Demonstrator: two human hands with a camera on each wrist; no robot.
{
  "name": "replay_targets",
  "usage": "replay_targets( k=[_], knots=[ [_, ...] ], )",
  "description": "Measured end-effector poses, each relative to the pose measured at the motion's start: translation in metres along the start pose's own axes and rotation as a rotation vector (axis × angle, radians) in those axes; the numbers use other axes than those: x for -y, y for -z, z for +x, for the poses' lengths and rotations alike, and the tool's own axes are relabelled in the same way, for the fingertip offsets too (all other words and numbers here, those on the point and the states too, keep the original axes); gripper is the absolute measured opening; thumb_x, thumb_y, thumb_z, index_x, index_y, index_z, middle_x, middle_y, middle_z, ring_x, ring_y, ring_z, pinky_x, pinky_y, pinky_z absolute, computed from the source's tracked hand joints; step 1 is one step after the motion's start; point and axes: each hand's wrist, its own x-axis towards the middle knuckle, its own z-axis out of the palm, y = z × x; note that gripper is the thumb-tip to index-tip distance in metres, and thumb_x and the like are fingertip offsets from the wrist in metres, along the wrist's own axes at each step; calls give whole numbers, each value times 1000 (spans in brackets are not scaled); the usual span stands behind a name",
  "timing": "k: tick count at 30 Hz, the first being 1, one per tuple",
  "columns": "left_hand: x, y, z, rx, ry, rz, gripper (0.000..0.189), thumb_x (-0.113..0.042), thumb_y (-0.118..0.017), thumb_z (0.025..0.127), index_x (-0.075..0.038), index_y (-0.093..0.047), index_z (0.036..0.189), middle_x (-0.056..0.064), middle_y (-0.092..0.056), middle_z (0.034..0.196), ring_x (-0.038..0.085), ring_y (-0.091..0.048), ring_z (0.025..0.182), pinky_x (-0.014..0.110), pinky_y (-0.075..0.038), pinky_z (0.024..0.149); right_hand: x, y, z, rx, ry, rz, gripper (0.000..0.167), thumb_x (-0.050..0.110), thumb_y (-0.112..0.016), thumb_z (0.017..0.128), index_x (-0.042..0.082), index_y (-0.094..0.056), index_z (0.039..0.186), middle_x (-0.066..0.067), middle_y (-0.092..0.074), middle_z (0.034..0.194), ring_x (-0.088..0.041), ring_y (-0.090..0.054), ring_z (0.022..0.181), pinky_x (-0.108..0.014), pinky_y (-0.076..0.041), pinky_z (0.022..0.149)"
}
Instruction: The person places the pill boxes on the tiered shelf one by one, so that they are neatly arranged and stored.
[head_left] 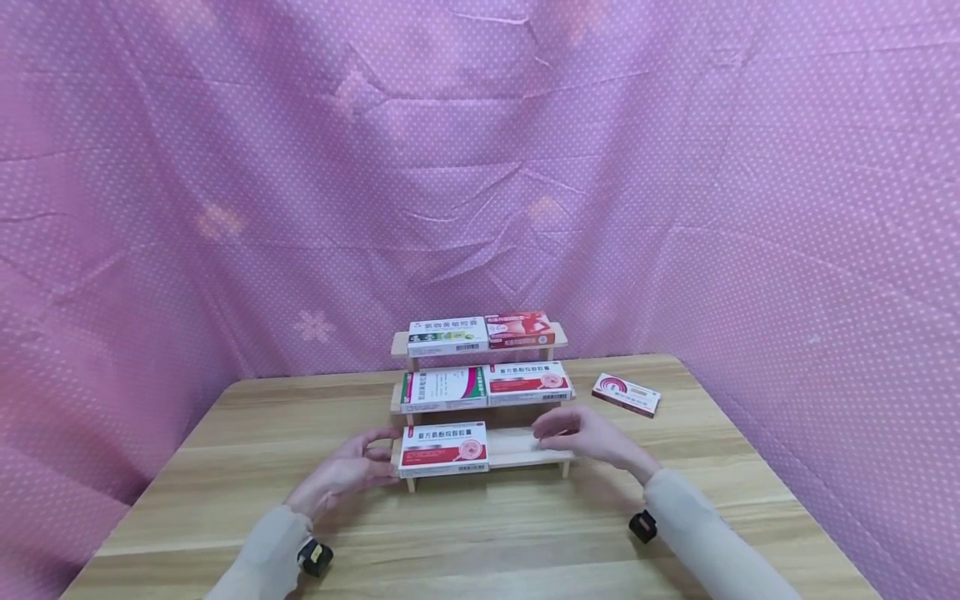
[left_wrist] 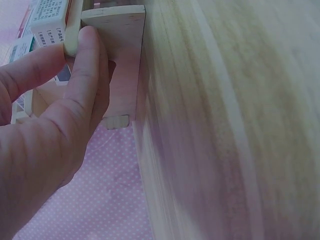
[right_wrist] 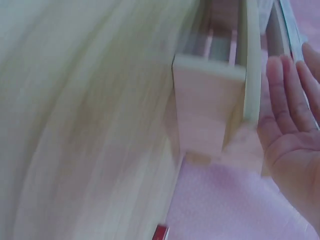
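Note:
A three-tier wooden display rack (head_left: 525, 457) stands on the table. At its left end my left hand (head_left: 352, 472) pinches the edge of the lowest board between thumb and fingers; the left wrist view shows the fingertips (left_wrist: 89, 37) on the wood. My right hand (head_left: 581, 433) hovers over the right part of that same board, fingers extended and holding nothing. In the right wrist view the palm (right_wrist: 292, 150) lies beside the board. A red-and-white medicine box (head_left: 442, 448) sits on the lowest tier's left half, next to a bare stretch of board.
On the middle tier lie a green-and-white medicine box (head_left: 445, 387) and another red-and-white box (head_left: 529, 382). The top tier bears a white box (head_left: 447, 334) and a red box (head_left: 521, 329). One more box (head_left: 627, 394) lies on the table, right of the rack. A pink curtain (head_left: 480, 167) hangs behind.

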Motion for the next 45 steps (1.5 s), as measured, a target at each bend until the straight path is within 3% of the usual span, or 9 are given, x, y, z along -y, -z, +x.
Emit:
replay_targets(
  k=[9, 19, 23, 27, 32, 35, 45],
  knots=[
    [0, 0, 1, 6, 2, -5, 83, 6, -64, 84, 6, -15, 152, 36, -47, 136, 29, -64, 109, 40, -54, 98, -20, 36, -16, -49, -35, 45, 38, 21, -73, 88, 4, -66, 122, -16, -70, 118, -16, -67, 104, -25, -55, 88],
    [2, 0, 1, -29, 17, -23, 82, 10, -62, 82, 4, -18, 151, 34, -49, 134, 28, -66, 105, 40, -55, 96, -46, 65, -28, -174, -82, 55, 45, 19, -72, 88, 0, -61, 127, -21, -67, 121, -16, -67, 98, -41, -59, 79],
    [3, 1, 2, -17, 12, -18, 81, 8, -62, 83, 5, -18, 151, 35, -49, 134, 28, -65, 106, 40, -55, 97, -55, 73, -32, -197, -106, 45, 48, 17, -72, 88, -3, -58, 129, -24, -64, 123, -16, -66, 101, -32, -58, 83],
    [3, 1, 1, 1, -6, -3, 81, 6, -63, 84, 6, -17, 151, 36, -48, 135, 28, -64, 108, 39, -54, 98, -63, 81, -35, -231, -112, -20, 46, 16, -72, 88, -5, -59, 127, -23, -64, 124, -29, -62, 111, -24, -53, 88],
    [2, 1, 1, 12, -12, -9, 80, 6, -62, 85, 7, -17, 151, 35, -49, 134, 28, -64, 107, 40, -54, 98, -71, 94, -40, -282, -165, -80, 45, 16, -72, 88, -1, -61, 128, -22, -61, 130, -42, -51, 124, -33, -45, 98],
    [2, 1, 0, 9, -9, -11, 79, 7, -61, 85, 7, -17, 151, 35, -50, 133, 27, -65, 106, 40, -55, 97, -76, 103, -42, -300, -204, -81, 49, 20, -73, 87, 1, -60, 130, -23, -59, 134, -41, -50, 123, -37, -41, 97],
    [-1, -1, 0, -12, 11, -18, 82, 12, -60, 82, 6, -17, 151, 35, -50, 133, 28, -66, 105, 40, -56, 96, -85, 123, -42, -307, -311, -144, 48, 17, -69, 90, 1, -57, 134, -28, -54, 134, -27, -54, 103, -27, -44, 80]
  ],
)
